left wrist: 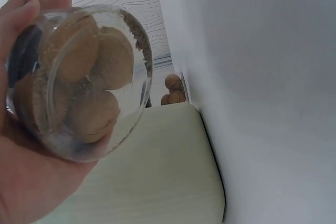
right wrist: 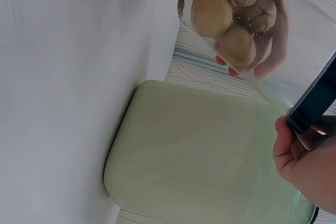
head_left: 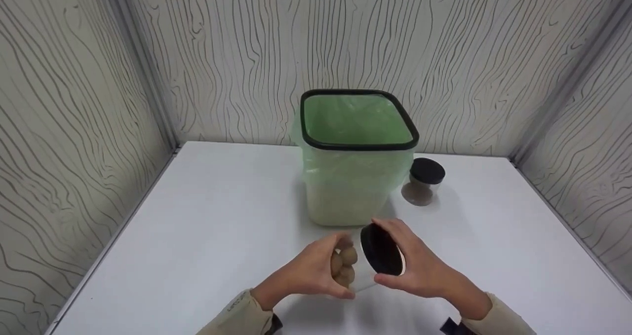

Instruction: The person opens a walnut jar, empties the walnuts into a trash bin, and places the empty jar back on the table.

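Note:
A clear jar (right wrist: 302, 35) with a black lid (head_left: 380, 250) lies tilted on its side between both hands, above the white table. Inside, several round brown nut-like balls (right wrist: 211, 14) with cracked shells gather near its base, and dark crumbs cling to the bottom rim. My left hand (head_left: 308, 270) wraps round the jar's base end, thumb and fingers on opposite sides. At the other end, my right hand (head_left: 424, 266) grips the lid by its edge. In the right wrist view the lid sits at the jar's mouth.
Just beyond the hands stands a pale square bin (head_left: 345, 192) with a black rim and green liner (head_left: 345, 118). To its right is a second black-lidded jar (head_left: 424, 179) with brown contents. Wood-pattern walls (head_left: 237, 54) enclose the white table (head_left: 197, 236).

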`<state>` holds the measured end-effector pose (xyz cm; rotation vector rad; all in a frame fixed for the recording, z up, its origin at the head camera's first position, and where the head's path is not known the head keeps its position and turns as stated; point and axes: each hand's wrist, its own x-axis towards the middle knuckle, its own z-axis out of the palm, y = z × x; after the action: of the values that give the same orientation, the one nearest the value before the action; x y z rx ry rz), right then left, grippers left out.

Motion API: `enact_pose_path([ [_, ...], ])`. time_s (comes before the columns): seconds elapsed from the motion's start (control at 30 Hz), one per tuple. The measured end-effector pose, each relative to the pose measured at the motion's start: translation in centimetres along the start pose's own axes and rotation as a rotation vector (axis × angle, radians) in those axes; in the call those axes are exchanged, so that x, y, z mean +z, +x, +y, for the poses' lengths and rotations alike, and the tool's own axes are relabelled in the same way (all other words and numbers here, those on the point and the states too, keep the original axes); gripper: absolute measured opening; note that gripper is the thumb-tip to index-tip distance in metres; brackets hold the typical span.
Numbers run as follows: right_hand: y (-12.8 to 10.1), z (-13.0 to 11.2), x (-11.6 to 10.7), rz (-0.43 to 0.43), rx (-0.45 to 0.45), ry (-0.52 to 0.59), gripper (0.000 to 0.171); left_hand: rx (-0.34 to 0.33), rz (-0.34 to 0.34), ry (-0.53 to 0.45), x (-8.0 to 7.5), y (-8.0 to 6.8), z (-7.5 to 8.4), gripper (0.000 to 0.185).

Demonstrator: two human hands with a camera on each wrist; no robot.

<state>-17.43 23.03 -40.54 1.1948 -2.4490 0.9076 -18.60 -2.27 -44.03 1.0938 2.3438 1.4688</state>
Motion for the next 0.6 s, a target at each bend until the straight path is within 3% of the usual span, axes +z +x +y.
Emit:
enact_pose_path([
  [0.27,0.1,0.1,-0.2,-0.002,-0.105,0.035,0.095,0.049,-0.022,0.041,-0.1,-0.1,-0.2,0.083],
  [0.47,0.6,-1.4,-1.1,-0.037,-0.114,0.125,0.091,0.024,-0.035,0.054,-0.1,-0.1,-0.3,0.085],
  [0.6,0.4,-0.7,-0.9,-0.071,-0.113,0.157,0.094,-0.001,-0.034,0.043,-0.1,-0.1,-0.2,0.085],
])
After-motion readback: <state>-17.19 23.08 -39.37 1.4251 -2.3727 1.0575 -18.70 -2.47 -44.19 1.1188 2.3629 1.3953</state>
